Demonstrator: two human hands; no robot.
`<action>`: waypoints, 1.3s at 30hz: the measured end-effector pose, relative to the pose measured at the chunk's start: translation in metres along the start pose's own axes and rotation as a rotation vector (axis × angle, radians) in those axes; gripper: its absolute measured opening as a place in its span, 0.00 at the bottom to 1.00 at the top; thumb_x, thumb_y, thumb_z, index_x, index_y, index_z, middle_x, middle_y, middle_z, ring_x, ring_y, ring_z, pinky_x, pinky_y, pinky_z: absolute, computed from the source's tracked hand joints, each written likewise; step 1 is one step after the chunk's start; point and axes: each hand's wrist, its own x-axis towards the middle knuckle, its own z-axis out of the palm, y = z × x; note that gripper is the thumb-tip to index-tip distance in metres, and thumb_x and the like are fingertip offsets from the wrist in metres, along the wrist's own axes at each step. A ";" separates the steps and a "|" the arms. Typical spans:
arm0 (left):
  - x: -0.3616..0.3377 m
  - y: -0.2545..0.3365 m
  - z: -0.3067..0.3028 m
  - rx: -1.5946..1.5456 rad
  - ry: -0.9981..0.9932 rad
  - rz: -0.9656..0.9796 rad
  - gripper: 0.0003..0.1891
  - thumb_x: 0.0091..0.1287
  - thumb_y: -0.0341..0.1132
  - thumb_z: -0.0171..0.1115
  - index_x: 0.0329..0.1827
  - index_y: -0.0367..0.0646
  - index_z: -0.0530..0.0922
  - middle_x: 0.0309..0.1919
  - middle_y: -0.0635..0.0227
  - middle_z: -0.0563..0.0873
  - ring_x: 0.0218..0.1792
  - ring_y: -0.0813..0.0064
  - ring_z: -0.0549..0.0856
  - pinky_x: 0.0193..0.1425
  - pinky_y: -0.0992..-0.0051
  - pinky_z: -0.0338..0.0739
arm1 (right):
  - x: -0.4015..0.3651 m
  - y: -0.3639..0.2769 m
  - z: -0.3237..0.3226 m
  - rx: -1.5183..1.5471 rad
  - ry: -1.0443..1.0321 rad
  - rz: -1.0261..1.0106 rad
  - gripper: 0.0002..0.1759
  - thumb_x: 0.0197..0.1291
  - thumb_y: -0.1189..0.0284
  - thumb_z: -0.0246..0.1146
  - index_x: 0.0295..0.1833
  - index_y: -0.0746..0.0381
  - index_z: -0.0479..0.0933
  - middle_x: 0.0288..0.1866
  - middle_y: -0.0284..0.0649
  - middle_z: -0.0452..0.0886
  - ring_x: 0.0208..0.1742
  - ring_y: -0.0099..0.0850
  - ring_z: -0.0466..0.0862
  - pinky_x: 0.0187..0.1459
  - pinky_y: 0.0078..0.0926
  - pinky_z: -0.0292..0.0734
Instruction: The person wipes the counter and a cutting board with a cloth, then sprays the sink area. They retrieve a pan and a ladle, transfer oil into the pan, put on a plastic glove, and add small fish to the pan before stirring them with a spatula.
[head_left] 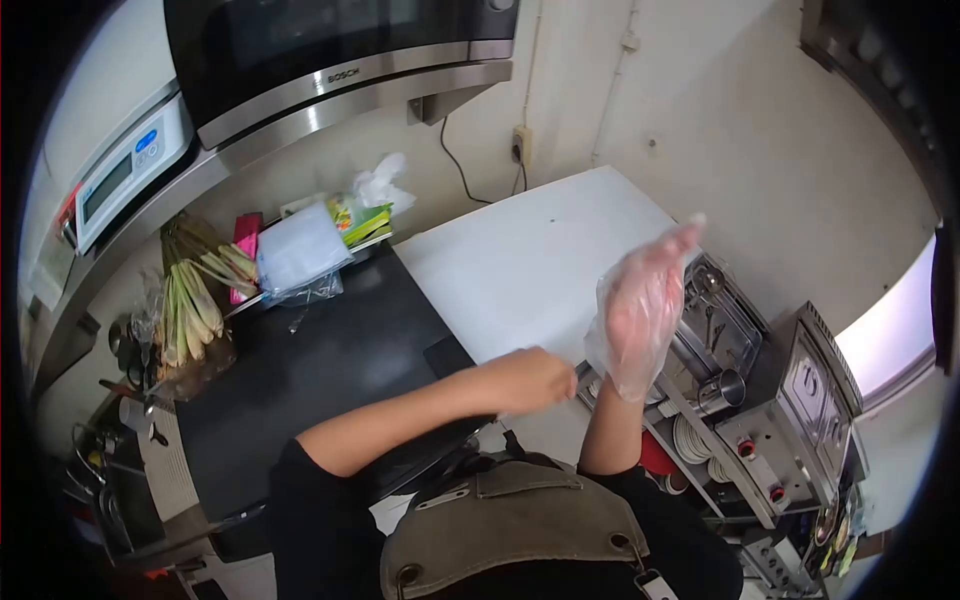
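My right hand point(643, 308) is raised at right, inside a clear plastic glove, with its fingers stretched out toward the upper right. It holds nothing. My left hand point(541, 381) is bare and closed, near the front corner of the white board point(520, 250). Whatever its fingers may hold is hidden. The two hands are apart. Left of the board is a black counter surface point(310, 370), below my left forearm. Clear plastic sheets point(300, 250) lie on a stack at its back edge.
Lemongrass stalks point(190, 315) stand at left beside utensils. A scale point(135, 165) and a Bosch oven point(340, 60) sit on the shelf above. At right are a metal pot point(722, 390), stacked plates point(690, 440) and a steel appliance point(790, 440) with red knobs.
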 end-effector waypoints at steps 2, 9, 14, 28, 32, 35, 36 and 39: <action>0.016 -0.020 0.002 -1.040 0.063 0.066 0.22 0.72 0.49 0.41 0.54 0.42 0.74 0.51 0.61 0.79 0.47 0.68 0.81 0.46 0.68 0.77 | -0.015 0.022 0.019 -0.058 0.087 -0.100 0.20 0.70 0.55 0.40 0.58 0.44 0.73 0.48 0.27 0.80 0.53 0.31 0.76 0.63 0.41 0.62; -0.017 0.037 0.008 -1.657 -0.040 0.179 0.21 0.73 0.43 0.45 0.61 0.39 0.66 0.55 0.61 0.75 0.50 0.74 0.79 0.49 0.75 0.78 | -0.052 0.076 0.035 -0.244 -0.004 0.053 0.25 0.69 0.48 0.34 0.46 0.46 0.75 0.32 0.43 0.78 0.37 0.44 0.78 0.51 0.49 0.72; -0.020 0.059 0.046 -1.715 -0.379 0.322 0.18 0.73 0.39 0.44 0.59 0.38 0.66 0.52 0.60 0.76 0.53 0.73 0.77 0.56 0.72 0.75 | -0.090 0.121 0.080 -0.502 -0.019 -0.025 0.35 0.59 0.37 0.47 0.33 0.63 0.70 0.31 0.42 0.77 0.42 0.39 0.79 0.44 0.40 0.76; -0.077 0.249 0.248 -0.574 -1.266 0.738 0.20 0.71 0.41 0.49 0.60 0.41 0.64 0.52 0.64 0.75 0.55 0.77 0.74 0.58 0.73 0.69 | -0.239 0.301 0.246 -1.195 -0.568 -0.277 0.50 0.51 0.27 0.33 0.57 0.60 0.72 0.40 0.59 0.79 0.36 0.53 0.81 0.36 0.52 0.79; -0.114 0.308 0.304 -0.517 -1.474 0.678 0.21 0.69 0.42 0.52 0.60 0.40 0.65 0.55 0.63 0.74 0.57 0.72 0.72 0.63 0.72 0.65 | -0.276 0.343 0.279 -1.386 -0.578 -0.328 0.52 0.52 0.27 0.29 0.55 0.61 0.73 0.37 0.61 0.80 0.33 0.53 0.82 0.33 0.53 0.80; -0.120 0.330 0.360 -0.688 -1.608 0.509 0.19 0.68 0.42 0.54 0.56 0.40 0.69 0.51 0.65 0.76 0.53 0.73 0.74 0.63 0.72 0.66 | -0.336 0.375 0.287 -1.197 -0.162 -0.704 0.29 0.66 0.44 0.38 0.53 0.52 0.73 0.41 0.51 0.78 0.44 0.53 0.76 0.57 0.58 0.65; -0.124 0.333 0.379 -0.736 -1.639 0.444 0.18 0.68 0.42 0.54 0.55 0.40 0.70 0.49 0.66 0.77 0.52 0.73 0.75 0.63 0.73 0.66 | -0.349 0.384 0.291 -1.233 -0.159 -0.736 0.29 0.66 0.44 0.38 0.53 0.52 0.73 0.41 0.51 0.78 0.44 0.53 0.76 0.57 0.58 0.65; -0.135 0.349 0.437 -0.819 -1.676 0.313 0.16 0.67 0.41 0.56 0.50 0.40 0.74 0.45 0.68 0.80 0.48 0.73 0.78 0.63 0.73 0.67 | -0.383 0.407 0.318 -1.142 -0.020 -1.105 0.32 0.63 0.43 0.44 0.61 0.55 0.69 0.51 0.50 0.76 0.49 0.47 0.75 0.59 0.57 0.62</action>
